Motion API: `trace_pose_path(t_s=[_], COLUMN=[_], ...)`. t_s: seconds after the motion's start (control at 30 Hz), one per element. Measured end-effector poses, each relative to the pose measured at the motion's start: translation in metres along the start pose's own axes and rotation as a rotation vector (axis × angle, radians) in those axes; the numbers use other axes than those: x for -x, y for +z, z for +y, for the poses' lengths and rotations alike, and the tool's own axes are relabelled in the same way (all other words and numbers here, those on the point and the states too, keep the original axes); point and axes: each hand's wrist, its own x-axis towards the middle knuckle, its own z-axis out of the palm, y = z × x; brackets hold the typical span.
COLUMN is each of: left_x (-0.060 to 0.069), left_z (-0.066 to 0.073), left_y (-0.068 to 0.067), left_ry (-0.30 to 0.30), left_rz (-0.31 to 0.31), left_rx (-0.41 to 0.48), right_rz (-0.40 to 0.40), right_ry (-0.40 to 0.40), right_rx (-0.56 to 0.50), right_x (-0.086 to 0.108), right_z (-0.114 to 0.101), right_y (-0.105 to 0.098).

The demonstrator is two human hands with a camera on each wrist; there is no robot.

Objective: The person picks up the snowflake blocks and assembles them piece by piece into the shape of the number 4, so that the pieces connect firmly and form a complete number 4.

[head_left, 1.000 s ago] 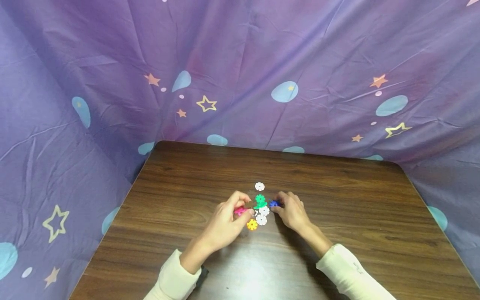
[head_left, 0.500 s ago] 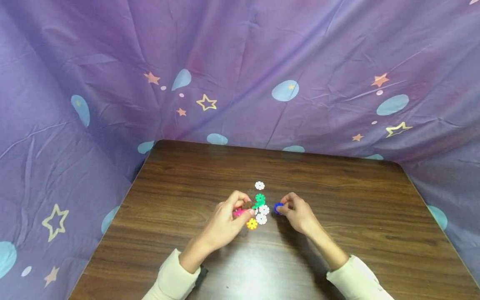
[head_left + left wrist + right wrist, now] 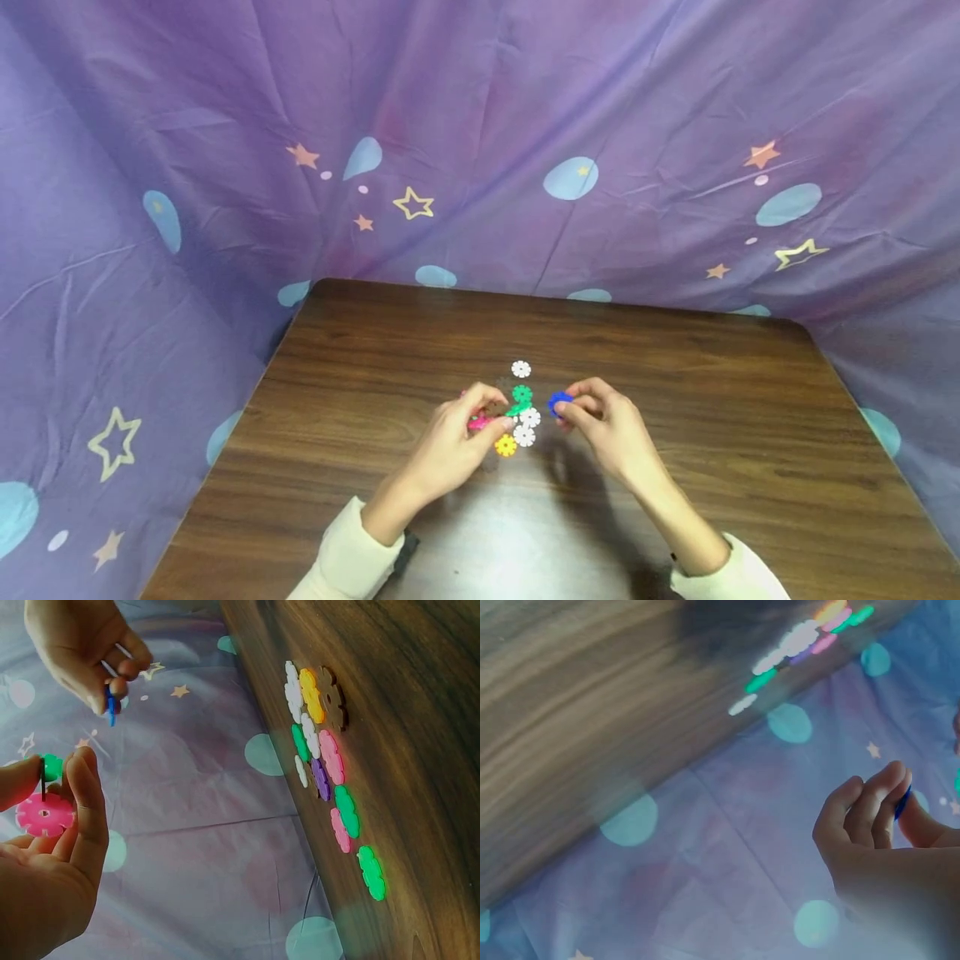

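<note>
Blue disc is up off the tabletop, pinched between thumb and fingers of the right hand. Left hand has a small cluster in a pinch: pink disc, dark disc, green disc. The two hands are near each other, held pieces apart.

Handling, my read: thin plastic, very light, stiff, smooth enough to skid in a loose pinch. Unlikely to break; notch teeth probably the weak spot if twisted. Best hold on blue: opposite faces near the rim, leaving the far notches exposed. On the cluster: grip the pink face, keep fingertips off free slots.

Orientation: discs are round, so no long axis; the thin axis through the hub is what counts. Blue stands on edge in the left wrist view, mostly face-on from the head. Pink shows its face to the left wrist camera; dark one is edge-on above it, roughly crosswise. Green's tilt: can't tell exactly.
</note>
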Motion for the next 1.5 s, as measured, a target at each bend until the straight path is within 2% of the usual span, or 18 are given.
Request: trace_pose_path(t_s=[0.23, 0.5, 0.7, 0.9, 1.5], left_x=[-0.002, 0.000, -0.002, -0.001, 0.000], left_z=[0.000, 0.000, 0.002, 0.001, 0.004], left_y=[0.000, 0.001, 0.002, 0.003, 0.003], left_ry=[0.032, 0.039, 0.063, 0.095, 0.074], left_rz=[0.034, 0.010, 0.000, 0.012, 0.004], left_rx=[-0.013, -0.003, -0.004, 0.001, 0.003], right_rz=[0.057, 0.116, 0.155, 0.145, 0.125], right_ry=[-0.052, -0.116, -0.186, -0.218, -0.253], right_rx=[0.037, -0.024, -0.053, -0.094, -0.071], right_x=[0.006, 0.019, 0.022, 0.024, 0.028], right_z=[-0.017, -0.032, -0.037, -0.037, -0.039], right_y=[-0.004, -0.001, 0.002, 0.009, 0.019])
